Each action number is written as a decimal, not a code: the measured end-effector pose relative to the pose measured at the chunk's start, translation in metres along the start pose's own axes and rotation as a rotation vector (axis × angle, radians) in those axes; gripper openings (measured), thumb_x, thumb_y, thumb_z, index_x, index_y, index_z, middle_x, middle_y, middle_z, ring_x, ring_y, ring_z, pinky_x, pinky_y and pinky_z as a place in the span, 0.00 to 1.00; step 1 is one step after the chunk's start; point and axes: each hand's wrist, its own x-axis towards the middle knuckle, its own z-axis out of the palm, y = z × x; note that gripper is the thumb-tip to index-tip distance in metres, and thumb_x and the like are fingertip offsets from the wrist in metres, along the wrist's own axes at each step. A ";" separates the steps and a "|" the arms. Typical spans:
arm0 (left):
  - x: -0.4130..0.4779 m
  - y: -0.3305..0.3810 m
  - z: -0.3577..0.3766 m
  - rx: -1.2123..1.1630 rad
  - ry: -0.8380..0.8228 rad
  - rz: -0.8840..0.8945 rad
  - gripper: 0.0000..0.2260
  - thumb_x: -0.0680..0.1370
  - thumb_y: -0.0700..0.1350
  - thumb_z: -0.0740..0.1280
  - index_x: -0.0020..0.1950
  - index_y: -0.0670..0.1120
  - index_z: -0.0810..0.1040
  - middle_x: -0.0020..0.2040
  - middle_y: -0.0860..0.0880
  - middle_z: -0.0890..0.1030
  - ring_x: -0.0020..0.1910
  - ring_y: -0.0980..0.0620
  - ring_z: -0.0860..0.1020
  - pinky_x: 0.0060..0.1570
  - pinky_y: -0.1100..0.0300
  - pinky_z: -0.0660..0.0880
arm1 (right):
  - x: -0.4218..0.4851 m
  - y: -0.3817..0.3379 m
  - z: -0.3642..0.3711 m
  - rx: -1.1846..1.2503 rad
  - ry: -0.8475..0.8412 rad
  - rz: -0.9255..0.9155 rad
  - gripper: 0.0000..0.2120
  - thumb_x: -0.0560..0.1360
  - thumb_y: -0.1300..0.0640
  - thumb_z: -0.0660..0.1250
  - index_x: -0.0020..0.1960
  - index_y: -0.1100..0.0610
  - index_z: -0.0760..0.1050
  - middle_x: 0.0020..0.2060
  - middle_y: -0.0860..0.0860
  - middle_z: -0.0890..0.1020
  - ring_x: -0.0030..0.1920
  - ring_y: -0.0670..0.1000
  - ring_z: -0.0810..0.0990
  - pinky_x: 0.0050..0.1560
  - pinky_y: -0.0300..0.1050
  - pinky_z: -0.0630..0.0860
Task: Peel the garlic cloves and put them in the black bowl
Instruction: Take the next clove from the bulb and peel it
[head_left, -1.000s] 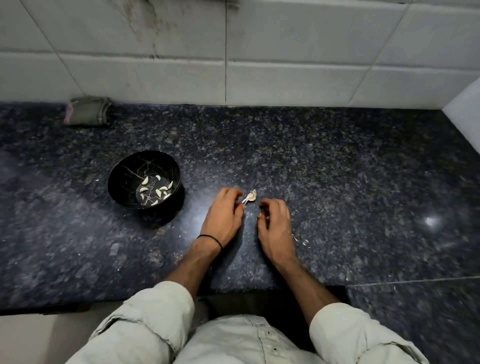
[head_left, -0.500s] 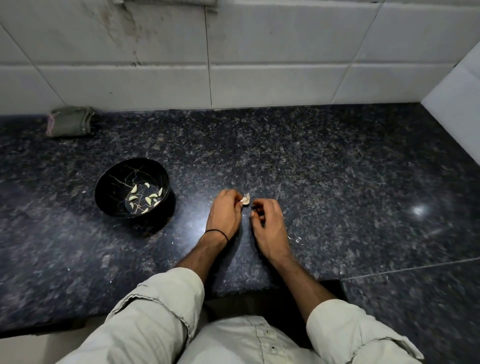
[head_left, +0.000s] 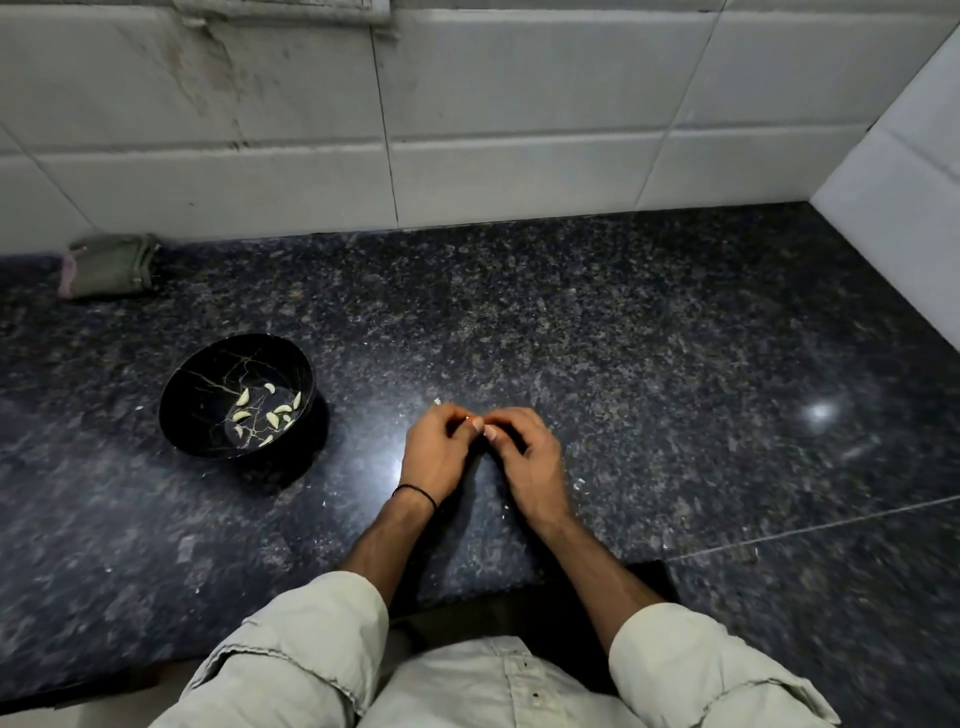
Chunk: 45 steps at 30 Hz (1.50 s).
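Both my hands meet at the middle of the dark granite counter. My left hand (head_left: 434, 449) and my right hand (head_left: 524, 457) have their fingers curled and pinch a small garlic clove (head_left: 482, 427) between their fingertips; most of the clove is hidden by the fingers. A tiny scrap of pale skin (head_left: 437, 401) lies just beyond my left fingers. The black bowl (head_left: 208, 400) stands to the left of my hands, apart from them, with several peeled cloves (head_left: 270, 413) on its bottom.
A folded green cloth (head_left: 109, 265) lies at the back left against the white tiled wall. A tiled side wall (head_left: 893, 197) closes the counter at the right. Small skin flakes (head_left: 579, 483) are scattered near my right hand. The counter's front edge runs near my sleeves.
My hands have closed together round the clove, which was plainly visible beyond my fingers before and is now mostly covered. The camera view has tilted up slightly.
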 end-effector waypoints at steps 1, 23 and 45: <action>-0.001 0.000 0.002 -0.029 0.008 -0.009 0.03 0.79 0.44 0.70 0.47 0.46 0.82 0.44 0.50 0.84 0.47 0.51 0.81 0.50 0.56 0.77 | 0.000 0.000 -0.001 0.039 0.008 0.023 0.06 0.78 0.63 0.68 0.50 0.54 0.83 0.47 0.49 0.81 0.50 0.46 0.80 0.53 0.35 0.74; 0.003 -0.017 0.021 -0.560 0.039 -0.129 0.07 0.68 0.42 0.75 0.46 0.46 0.86 0.48 0.41 0.86 0.53 0.38 0.84 0.61 0.39 0.77 | 0.016 0.004 -0.010 0.110 -0.034 0.282 0.04 0.75 0.60 0.71 0.44 0.53 0.83 0.39 0.49 0.86 0.43 0.47 0.84 0.49 0.43 0.79; 0.012 -0.034 0.034 -0.728 0.052 -0.143 0.14 0.65 0.45 0.78 0.48 0.41 0.86 0.49 0.35 0.85 0.54 0.34 0.82 0.62 0.37 0.75 | 0.051 -0.008 -0.002 -0.173 -0.080 0.493 0.11 0.78 0.60 0.65 0.37 0.56 0.78 0.28 0.50 0.79 0.30 0.47 0.76 0.37 0.47 0.77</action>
